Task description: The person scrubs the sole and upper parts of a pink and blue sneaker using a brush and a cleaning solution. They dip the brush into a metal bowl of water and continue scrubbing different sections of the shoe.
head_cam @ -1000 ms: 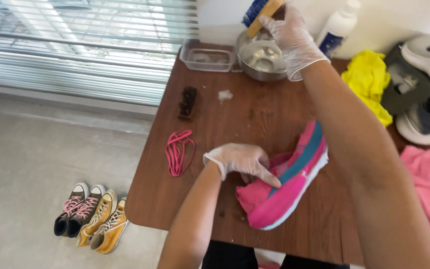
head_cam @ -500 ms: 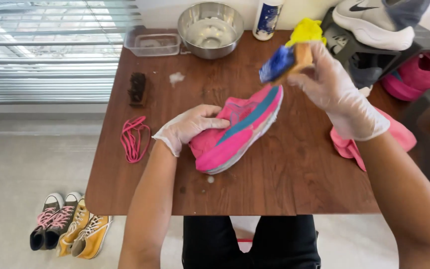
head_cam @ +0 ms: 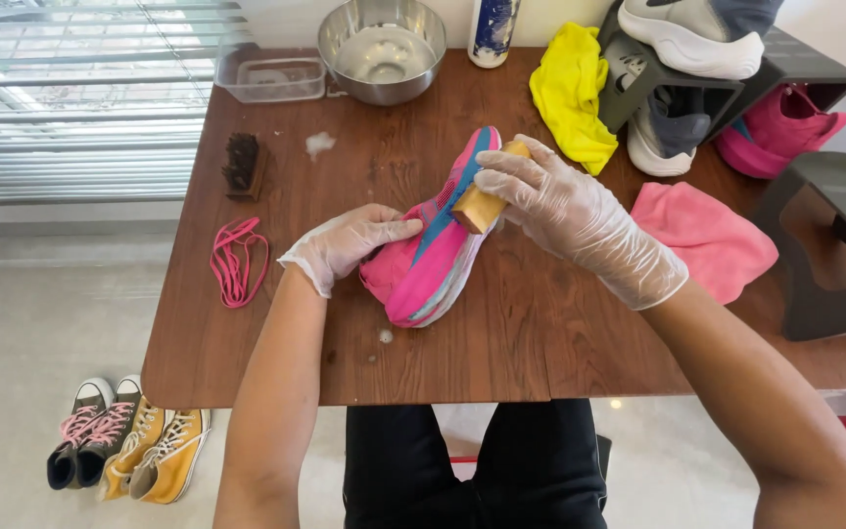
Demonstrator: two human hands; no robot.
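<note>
A pink and blue sneaker [head_cam: 438,245] lies on its side in the middle of the brown wooden table [head_cam: 531,333]. My left hand [head_cam: 350,243], in a clear glove, grips the sneaker's heel end. My right hand [head_cam: 565,211], also gloved, holds a wooden-backed brush [head_cam: 482,204] pressed against the shoe's blue side near the toe. The bristles are hidden against the shoe.
Pink laces [head_cam: 237,260] and a dark brush [head_cam: 243,165] lie at the left. A steel bowl [head_cam: 381,49] of soapy water, a clear tray [head_cam: 271,73] and a bottle [head_cam: 493,29] stand at the back. A yellow cloth [head_cam: 570,93], pink cloth [head_cam: 707,240] and racked shoes [head_cam: 697,39] are to the right. Sneakers [head_cam: 129,446] sit on the floor.
My right hand came back from the steel bowl with the brush and brought it down onto the sneaker. The left hand stayed on the shoe.
</note>
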